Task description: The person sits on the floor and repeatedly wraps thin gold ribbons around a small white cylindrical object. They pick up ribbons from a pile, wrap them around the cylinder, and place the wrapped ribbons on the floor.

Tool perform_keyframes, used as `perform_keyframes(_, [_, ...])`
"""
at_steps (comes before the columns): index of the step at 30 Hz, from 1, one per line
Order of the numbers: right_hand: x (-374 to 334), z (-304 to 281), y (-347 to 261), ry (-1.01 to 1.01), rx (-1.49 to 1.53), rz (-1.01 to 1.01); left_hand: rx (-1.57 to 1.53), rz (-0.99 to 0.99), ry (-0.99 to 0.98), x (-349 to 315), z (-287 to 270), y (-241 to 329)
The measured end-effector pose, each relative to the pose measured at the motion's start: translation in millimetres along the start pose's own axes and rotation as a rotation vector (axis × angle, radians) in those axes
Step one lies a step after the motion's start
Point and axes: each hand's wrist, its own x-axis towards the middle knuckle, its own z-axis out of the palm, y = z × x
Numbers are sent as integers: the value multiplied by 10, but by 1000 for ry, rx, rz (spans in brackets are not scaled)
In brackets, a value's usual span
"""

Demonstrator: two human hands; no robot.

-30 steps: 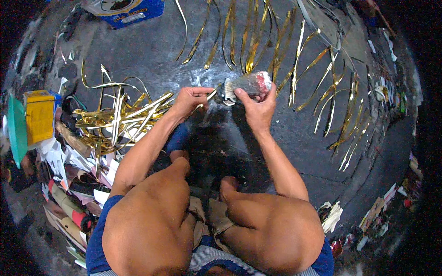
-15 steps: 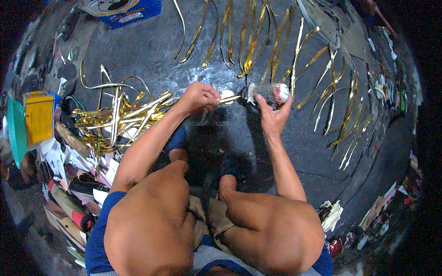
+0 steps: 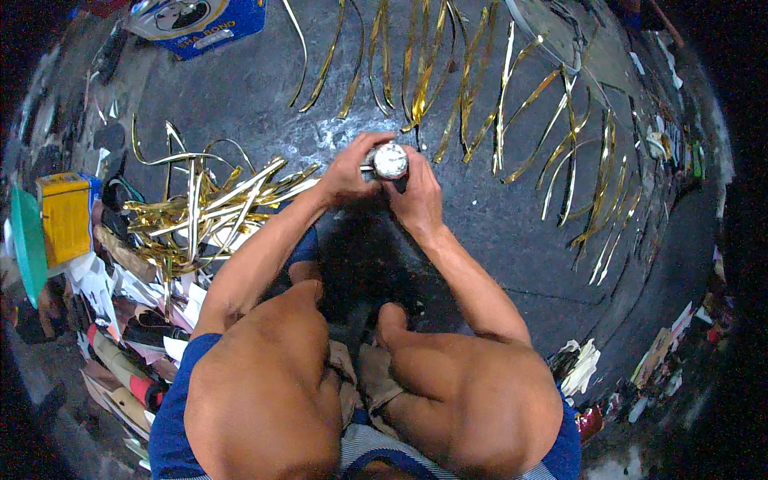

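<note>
My right hand point(image 3: 418, 196) is closed round a small, crusted bottle point(image 3: 390, 160), its round whitish end turned up toward me. Against the bottle's left side, my left hand point(image 3: 352, 172) has its fingers closed. A short bit of a gold strip point(image 3: 367, 168) shows between that hand and the bottle; the rest of it is hidden by the fingers. The bottle's other end is out of sight below. Close to my left forearm lies a tangled heap of shiny gold strips point(image 3: 196, 212).
More gold strips point(image 3: 420, 96) lie spread in an arc over the dark floor point(image 3: 512, 240), beyond and to the right. A blue tin point(image 3: 204, 28) stands far left, a yellow box point(image 3: 68, 218) beside a green disc point(image 3: 28, 248) at left. Paper scraps point(image 3: 96, 280) litter both sides.
My right hand has swung left to meet the left hand. The bottle, lying sideways before, now stands on end with its whitish end up. The view has shifted slightly.
</note>
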Motion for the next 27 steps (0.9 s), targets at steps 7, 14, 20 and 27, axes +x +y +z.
perform_keyframes(7, [-50,42,282,-69,252,537,18,-9,65,5,-11,224])
perform_keyframes(14, [175,262,743,-41,728,908,42,47,52,44,37,231])
perform_keyframes(20, [343,-584,231,120,1214,862,61,36,-22,1,-12,115])
perform_keyframes(27, [649,-2553,-845,112,1554,282,7,48,37,36,39,149])
